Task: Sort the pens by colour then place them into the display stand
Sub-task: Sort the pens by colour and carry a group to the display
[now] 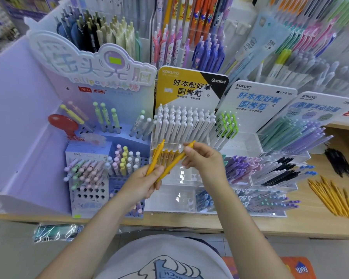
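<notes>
My left hand [147, 181] grips two yellow pens: one yellow pen [155, 158] stands up to the left, a second yellow pen [174, 163] slants right. My right hand [204, 160] pinches the upper end of that second pen. Both hands hover in front of the clear acrylic display stand [179, 184], where a row of yellow pens [167, 156] sits in the second tier below white pens [181, 121]. A loose pile of yellow pens [332, 196] lies on the wooden shelf at right, with loose black pens [339, 163] behind it.
A purple lollipop-pen stand [101, 158] is to the left. Clear trays of purple, black and blue pens [270, 172] fill the right side. Green-clipped pens [227, 125] stand beside the white ones. A plastic wrapper [56, 231] hangs at the shelf edge.
</notes>
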The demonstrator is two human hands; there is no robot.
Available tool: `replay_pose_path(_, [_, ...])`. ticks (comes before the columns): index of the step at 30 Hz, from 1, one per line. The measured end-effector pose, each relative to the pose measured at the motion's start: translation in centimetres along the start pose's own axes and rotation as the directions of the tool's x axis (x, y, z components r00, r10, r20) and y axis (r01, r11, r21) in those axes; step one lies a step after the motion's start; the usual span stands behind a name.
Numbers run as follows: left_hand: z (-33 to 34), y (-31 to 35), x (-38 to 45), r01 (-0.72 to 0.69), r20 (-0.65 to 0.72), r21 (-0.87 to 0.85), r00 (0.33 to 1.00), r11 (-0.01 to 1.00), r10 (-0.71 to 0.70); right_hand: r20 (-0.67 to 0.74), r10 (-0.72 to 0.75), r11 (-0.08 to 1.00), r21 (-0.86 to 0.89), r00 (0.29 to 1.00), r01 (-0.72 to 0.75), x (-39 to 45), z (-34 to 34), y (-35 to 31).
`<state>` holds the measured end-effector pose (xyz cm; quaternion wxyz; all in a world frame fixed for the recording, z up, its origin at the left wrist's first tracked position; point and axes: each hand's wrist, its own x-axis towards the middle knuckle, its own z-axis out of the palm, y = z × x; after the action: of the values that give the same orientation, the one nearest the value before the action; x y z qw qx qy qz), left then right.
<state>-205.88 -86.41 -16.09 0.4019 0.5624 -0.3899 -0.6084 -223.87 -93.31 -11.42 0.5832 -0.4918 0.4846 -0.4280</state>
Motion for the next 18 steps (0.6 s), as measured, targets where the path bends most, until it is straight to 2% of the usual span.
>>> replay_pose_path(3, [0.0,-0.1,0.1,0.009,-0.039,0.008,0.999,1.0,-0.008,-0.17,-0.068,0.997,-0.039,0.983,0.062,0.4,-1.7,-0.4])
replay_pose_path(5, [0.0,0.0,0.2,0.004,-0.042,-0.013,0.999,1.0,-0.005,-0.228,-0.108,0.992,-0.088,0.968,0.09,0.7,-2.4,-0.1])
replay_pose_path(11, [0.2,0.0,0.4,-0.048,-0.041,-0.022,0.998,0.999,0.047,-0.18,-0.209,0.941,-0.305,0.961,0.148,1.4,-1.8,2.0])
replay_pose_path(18, [0.0,0.2,0.5,-0.056,-0.045,-0.038,0.998,0.998,0.054,-0.17,-0.228,0.914,-0.376,0.959,0.151,2.1,-1.3,3.2])
